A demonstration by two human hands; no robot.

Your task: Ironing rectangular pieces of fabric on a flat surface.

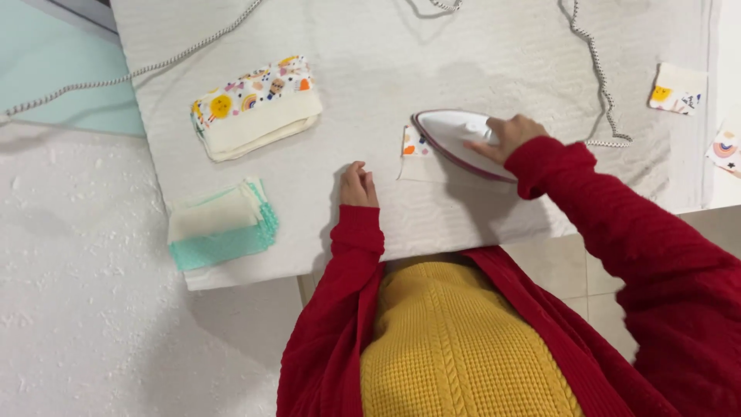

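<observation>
My right hand (pixel 511 136) grips a white iron with a dark red edge (pixel 455 131), which rests flat on a small piece of cream fabric (pixel 421 166) with a colourful printed corner. My left hand (pixel 358 185), fingers curled, rests on the white padded cloth (pixel 386 69) just left of that fabric and holds nothing. Both sleeves are red, over a yellow knitted top.
A folded stack of printed and cream fabric (pixel 255 108) lies at upper left, and a stack of cream and mint pieces (pixel 222 225) sits near the front left edge. The iron's braided cord (pixel 598 73) runs along the right. Small printed pieces (pixel 678 89) lie at far right.
</observation>
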